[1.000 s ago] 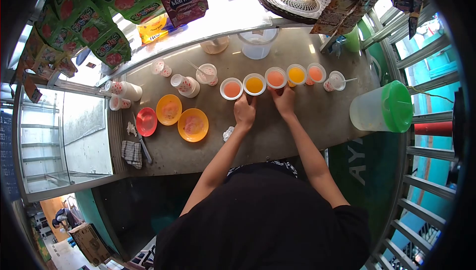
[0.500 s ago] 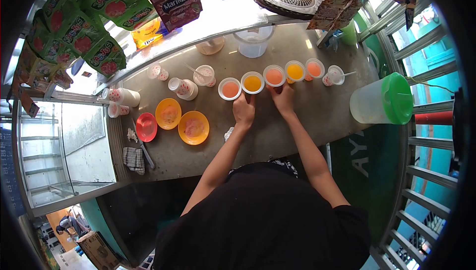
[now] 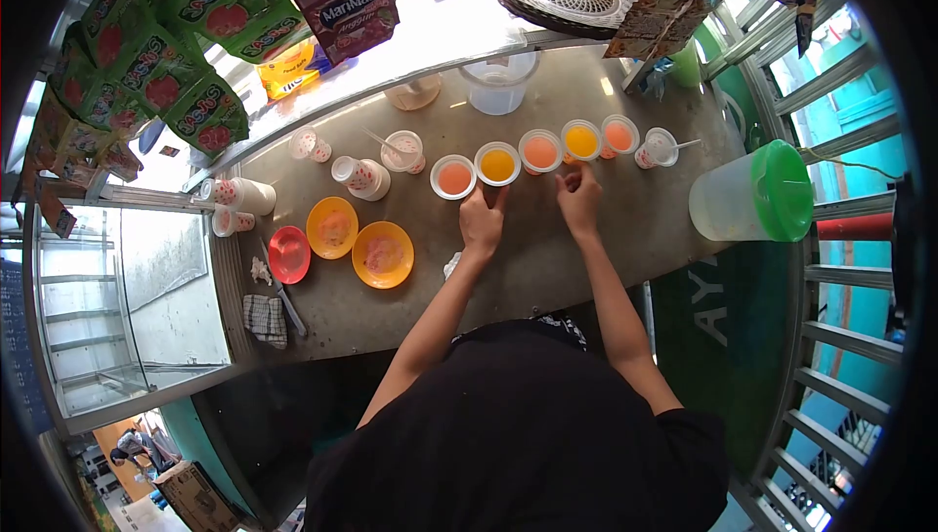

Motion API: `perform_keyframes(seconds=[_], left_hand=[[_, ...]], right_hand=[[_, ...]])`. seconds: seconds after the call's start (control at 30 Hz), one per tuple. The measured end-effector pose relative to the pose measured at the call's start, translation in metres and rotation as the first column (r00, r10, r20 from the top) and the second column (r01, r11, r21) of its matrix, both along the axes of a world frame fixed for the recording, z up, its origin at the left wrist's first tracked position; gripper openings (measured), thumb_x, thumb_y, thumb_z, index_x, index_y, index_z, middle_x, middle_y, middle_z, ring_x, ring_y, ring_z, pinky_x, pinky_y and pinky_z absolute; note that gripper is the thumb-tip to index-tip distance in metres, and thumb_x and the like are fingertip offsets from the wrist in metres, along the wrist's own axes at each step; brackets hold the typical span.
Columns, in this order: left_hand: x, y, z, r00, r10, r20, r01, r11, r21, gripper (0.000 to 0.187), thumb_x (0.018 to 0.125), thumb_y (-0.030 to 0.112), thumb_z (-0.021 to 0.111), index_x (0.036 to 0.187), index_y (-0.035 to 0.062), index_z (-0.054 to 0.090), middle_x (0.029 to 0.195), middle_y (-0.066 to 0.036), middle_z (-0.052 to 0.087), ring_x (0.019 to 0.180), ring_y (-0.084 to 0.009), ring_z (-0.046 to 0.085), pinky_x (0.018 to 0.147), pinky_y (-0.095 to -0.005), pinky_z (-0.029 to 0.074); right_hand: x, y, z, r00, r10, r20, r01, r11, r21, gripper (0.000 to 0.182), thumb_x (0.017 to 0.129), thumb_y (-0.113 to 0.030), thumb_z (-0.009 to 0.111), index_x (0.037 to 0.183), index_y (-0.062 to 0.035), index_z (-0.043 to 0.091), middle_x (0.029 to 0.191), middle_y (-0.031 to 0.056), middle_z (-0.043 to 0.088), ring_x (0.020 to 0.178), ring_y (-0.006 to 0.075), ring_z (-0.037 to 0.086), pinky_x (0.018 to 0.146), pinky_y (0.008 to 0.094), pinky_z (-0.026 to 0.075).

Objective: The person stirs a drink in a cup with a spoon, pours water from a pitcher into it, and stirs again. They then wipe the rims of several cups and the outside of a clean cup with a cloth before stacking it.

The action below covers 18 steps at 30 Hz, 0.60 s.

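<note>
Several cups of pink and orange drink stand in a row on the counter. My left hand (image 3: 481,223) is at the near side of an orange-drink cup (image 3: 497,165), its thumb and fingers closed around the low part. A pink-drink cup (image 3: 453,177) stands just left of it. My right hand (image 3: 579,204) reaches the second orange-drink cup (image 3: 581,141), fingers at its near lower side; the rim partly hides the contact. Between these two orange cups is another pink-drink cup (image 3: 540,151), and one more pink-drink cup (image 3: 619,135) stands at right.
At left are stacked cups (image 3: 360,176), orange plates (image 3: 382,255), a red plate (image 3: 288,255), a knife (image 3: 290,309) and a checked cloth (image 3: 264,320). A green-lidded container (image 3: 750,194) stands right. A clear tub (image 3: 497,84) is behind the row. Drink sachets (image 3: 225,14) hang above.
My right hand has moved right, from the middle pink-drink cup to the orange-drink cup beside it. My left hand has stayed at its cup, and the cups keep their places.
</note>
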State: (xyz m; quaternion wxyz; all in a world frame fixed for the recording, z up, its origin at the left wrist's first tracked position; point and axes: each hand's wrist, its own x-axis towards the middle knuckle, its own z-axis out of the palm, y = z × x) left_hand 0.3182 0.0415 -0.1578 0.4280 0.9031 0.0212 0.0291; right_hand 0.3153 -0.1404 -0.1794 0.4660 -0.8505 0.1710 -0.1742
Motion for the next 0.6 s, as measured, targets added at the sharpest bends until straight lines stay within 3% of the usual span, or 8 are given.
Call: perform_keyframes(seconds=[0.07,0.1,0.17,0.2,0.27,0.3,0.43,0.6], left_hand=[[-0.007,0.004,0.007,0.996,-0.050,-0.067,0.045,0.996,-0.080,0.042,0.087,0.026,0.068,0.118,-0.0013,0.059,0.086,-0.023,0.066,0.073,-0.0371,0.066,0.068,-0.0428,0.052],[-0.012,0.006,0.007,0.997,-0.048,-0.067,0.042,0.996,-0.081,0.042,0.087,0.026,0.068,0.118,-0.0013,0.059,0.086,-0.023,0.066,0.073,-0.0371,0.066,0.068,-0.0428,0.052],[-0.024,0.013,0.002,0.992,-0.019,0.123,0.029,0.996,-0.086,0.038,0.085,0.021,0.069,0.116,-0.0010,0.060,0.083,-0.019,0.067,0.068,-0.0300,0.066,0.066,-0.0385,0.051],[-0.028,0.018,0.000,0.992,-0.019,0.124,0.030,0.996,-0.086,0.038,0.085,0.021,0.069,0.116,-0.0010,0.060,0.083,-0.019,0.067,0.068,-0.0300,0.066,0.066,-0.0385,0.051],[-0.036,0.031,0.000,0.981,-0.013,0.193,0.034,0.994,-0.104,0.034,0.083,0.017,0.071,0.109,-0.0013,0.061,0.080,-0.015,0.067,0.067,-0.0262,0.066,0.064,-0.0369,0.051],[-0.039,0.034,0.000,0.981,0.047,0.189,-0.024,0.992,-0.123,0.028,0.080,0.015,0.075,0.099,-0.0006,0.060,0.077,-0.012,0.064,0.067,-0.0243,0.063,0.065,-0.0358,0.049],[-0.033,0.048,0.000,0.950,0.195,0.243,-0.184,0.981,-0.069,0.038,0.075,0.016,0.080,0.098,0.0002,0.054,0.083,-0.012,0.054,0.074,-0.0260,0.054,0.073,-0.0386,0.047],[-0.012,0.050,-0.010,0.920,0.212,0.331,-0.186,0.976,-0.109,0.059,0.071,0.021,0.085,0.114,-0.0017,0.051,0.099,-0.018,0.061,0.093,-0.0320,0.061,0.084,-0.0391,0.048]], right_hand=[[0.000,-0.013,-0.007,0.992,-0.106,0.075,0.109,0.994,-0.032,0.039,0.074,-0.010,0.081,0.103,-0.0009,0.056,0.067,0.0060,0.062,0.058,0.0153,0.060,0.059,0.0296,0.049],[0.001,-0.018,-0.010,0.992,-0.104,0.075,0.106,0.994,-0.034,0.039,0.074,-0.010,0.081,0.103,-0.0009,0.056,0.067,0.0060,0.062,0.058,0.0153,0.060,0.059,0.0296,0.049],[0.005,-0.022,0.000,0.983,-0.155,0.095,0.154,0.988,0.014,0.045,0.074,-0.014,0.082,0.107,-0.0007,0.053,0.066,0.0058,0.061,0.057,0.0149,0.059,0.059,0.0295,0.050],[0.007,-0.023,0.005,0.983,-0.155,0.096,0.154,0.988,0.014,0.045,0.074,-0.014,0.082,0.107,-0.0007,0.053,0.066,0.0058,0.061,0.057,0.0149,0.059,0.059,0.0295,0.050],[0.014,-0.023,0.009,0.987,-0.140,0.079,0.144,0.989,-0.047,0.050,0.073,-0.015,0.082,0.109,0.0020,0.052,0.066,0.0097,0.060,0.059,0.0256,0.062,0.060,0.0367,0.049],[0.017,-0.024,0.011,0.987,-0.140,0.079,0.144,0.989,-0.046,0.050,0.073,-0.015,0.082,0.109,0.0020,0.052,0.066,0.0097,0.060,0.059,0.0256,0.062,0.060,0.0367,0.049],[0.025,-0.029,0.011,0.996,-0.073,0.051,0.076,0.996,-0.054,0.048,0.072,-0.019,0.083,0.103,0.0016,0.054,0.063,0.0103,0.060,0.059,0.0260,0.062,0.061,0.0372,0.050],[0.023,-0.031,0.016,0.996,-0.067,0.053,0.071,0.995,-0.075,0.041,0.071,-0.020,0.084,0.094,0.0006,0.057,0.061,0.0099,0.060,0.057,0.0252,0.062,0.060,0.0366,0.050]])
